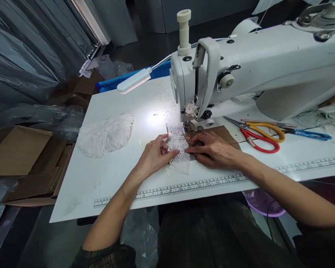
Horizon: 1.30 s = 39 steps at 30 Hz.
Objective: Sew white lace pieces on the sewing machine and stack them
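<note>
Bare left hand (155, 155): angled in from lower left, fingers half curled, thumb stretched onto the white openwork lace piece (180, 160); whether it pinches, I cannot tell.
Bare right hand (216, 149): palm down over the flat brown plate (222, 134), fingers bent, index tip near the lace; grip unclear.
Lace: between both hands, before the white sewing machine (183, 80).

From my monitor I can read 10, 13 and 15 on the ruler strip (184, 187) along the white table (80, 186), lower middle of the frame; its far-right figures blur.
</note>
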Tool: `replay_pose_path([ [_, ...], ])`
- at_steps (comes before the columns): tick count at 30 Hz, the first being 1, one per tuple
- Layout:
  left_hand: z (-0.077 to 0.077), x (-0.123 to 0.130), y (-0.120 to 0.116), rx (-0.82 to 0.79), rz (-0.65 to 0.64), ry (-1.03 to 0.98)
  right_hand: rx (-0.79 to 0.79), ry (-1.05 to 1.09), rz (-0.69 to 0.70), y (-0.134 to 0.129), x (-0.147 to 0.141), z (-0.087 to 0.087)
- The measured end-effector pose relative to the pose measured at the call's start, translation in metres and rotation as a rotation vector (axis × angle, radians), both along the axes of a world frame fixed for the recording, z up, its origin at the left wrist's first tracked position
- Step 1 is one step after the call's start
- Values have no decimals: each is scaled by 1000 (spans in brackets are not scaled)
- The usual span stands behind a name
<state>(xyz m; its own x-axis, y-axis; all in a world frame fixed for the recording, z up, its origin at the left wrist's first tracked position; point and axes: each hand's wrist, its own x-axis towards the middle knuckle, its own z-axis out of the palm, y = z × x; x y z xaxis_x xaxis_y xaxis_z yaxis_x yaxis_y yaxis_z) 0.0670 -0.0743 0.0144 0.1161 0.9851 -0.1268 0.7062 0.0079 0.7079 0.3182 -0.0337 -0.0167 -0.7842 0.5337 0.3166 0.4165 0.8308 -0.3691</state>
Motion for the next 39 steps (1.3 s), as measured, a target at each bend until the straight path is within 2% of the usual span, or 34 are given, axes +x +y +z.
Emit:
replay_pose_path([
  [2, -1, -1, 2, 175, 4, 94, -14, 0, -1, 0, 0, 1],
  [4, -3, -2, 6, 479, -70, 265, -21, 3, 5, 0, 0, 1],
  [6, -4, -1, 12, 752, -303, 444, -21, 7, 11, 1, 0, 1],
  [7, -4, 1, 17, 829, -453, 517, -19, 8, 14, 1, 0, 1],
  [9, -5, 4, 25, 882, -691, 629, -9, 8, 14, 1, 0, 1],
  [12, -6, 9, 36, 841, -796, 737, 15, -9, 11, 1, 0, 0],
  [18, -7, 14, 33, 686, -777, 831, 57, -33, 23, 1, 1, 0],
  [22, -5, 17, 27, 630, -703, 878, 101, -22, 20, 1, 1, -3],
  [25, -5, 19, 30, 588, -645, 868, 141, -25, -13, 2, -1, -4],
  [29, -8, 17, 40, 553, -608, 722, 135, -51, -85, 5, -2, -4],
  [33, -16, 12, 43, 537, -549, 523, 101, -63, -100, 6, -2, -3],
  [39, -25, 8, 44, 585, -526, 443, 70, -79, -123, 4, -3, -2],
])
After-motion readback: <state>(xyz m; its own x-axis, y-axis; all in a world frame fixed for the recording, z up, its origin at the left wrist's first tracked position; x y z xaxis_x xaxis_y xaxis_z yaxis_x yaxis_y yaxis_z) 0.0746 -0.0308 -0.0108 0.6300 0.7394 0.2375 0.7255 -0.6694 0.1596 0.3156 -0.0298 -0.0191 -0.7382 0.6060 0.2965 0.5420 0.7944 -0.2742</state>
